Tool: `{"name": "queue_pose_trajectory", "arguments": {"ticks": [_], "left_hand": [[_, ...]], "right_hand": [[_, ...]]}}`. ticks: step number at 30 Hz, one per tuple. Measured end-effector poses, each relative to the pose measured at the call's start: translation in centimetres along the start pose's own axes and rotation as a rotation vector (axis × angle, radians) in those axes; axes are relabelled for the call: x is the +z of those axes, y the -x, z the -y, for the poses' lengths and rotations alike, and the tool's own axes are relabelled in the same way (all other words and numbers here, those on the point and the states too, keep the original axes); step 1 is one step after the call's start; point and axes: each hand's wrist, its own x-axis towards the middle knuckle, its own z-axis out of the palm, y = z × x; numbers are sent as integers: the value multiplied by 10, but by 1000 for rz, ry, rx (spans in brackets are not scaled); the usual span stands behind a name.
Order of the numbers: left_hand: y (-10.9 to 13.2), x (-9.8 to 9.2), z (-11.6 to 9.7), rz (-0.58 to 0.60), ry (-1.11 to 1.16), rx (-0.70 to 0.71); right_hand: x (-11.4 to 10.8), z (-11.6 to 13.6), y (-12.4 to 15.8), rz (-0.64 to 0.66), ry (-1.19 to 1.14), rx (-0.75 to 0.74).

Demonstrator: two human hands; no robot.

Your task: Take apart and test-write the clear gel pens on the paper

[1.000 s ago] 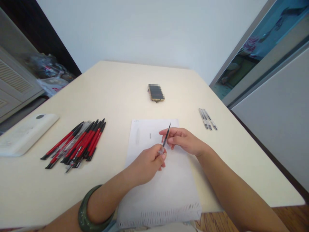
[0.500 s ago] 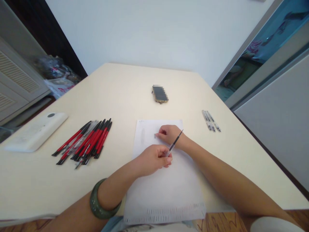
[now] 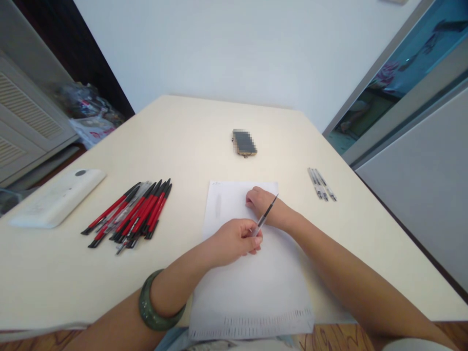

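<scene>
My left hand [image 3: 236, 242] is closed in a pinch round a pen refill [image 3: 269, 209], a slim clear tube with a dark section, its pointed tip slanting up to the right. Just beyond, my right hand [image 3: 261, 201] rests on the upper part of a white sheet of paper [image 3: 252, 287]. Its fingers are curled in, and what they hold, if anything, is hidden. The refill's tip passes in front of my right wrist. Rows of short pen strokes run along the sheet's near edge, with faint marks at its upper left.
Left of the paper lies a pile of red-and-black pens [image 3: 141, 212] with clear ones among them. A white device [image 3: 58, 200] is at the far left. Several clear pens [image 3: 321, 184] lie to the right. A dark, pixelated object [image 3: 244, 143] sits farther back on the cream table [image 3: 197, 136].
My right fingers have curled inward and drawn slightly right; the small grey piece seen at their tips before is out of sight. My left hand still holds the refill, almost unmoved.
</scene>
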Motion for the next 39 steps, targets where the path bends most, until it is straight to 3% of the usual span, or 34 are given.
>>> {"name": "queue_pose_trajectory", "arguments": {"ticks": [3, 8, 15, 22, 32, 39], "left_hand": [[1, -1, 0, 3, 1, 7], [1, -2, 2, 8, -17, 18], [2, -3, 0, 5, -33, -1], [3, -2, -3, 4, -19, 5], [2, -2, -3, 3, -31, 21], [2, -2, -2, 3, -38, 28]], "right_hand": [[-6, -11, 12, -66, -160, 82], [-12, -30, 29, -194, -646, 265], [-29, -21, 41, -501, -1312, 145], [-35, -2, 46, -561, -1330, 133], [-34, 0, 46, -566, -1279, 139], [-31, -2, 46, -453, -1307, 87]]}}
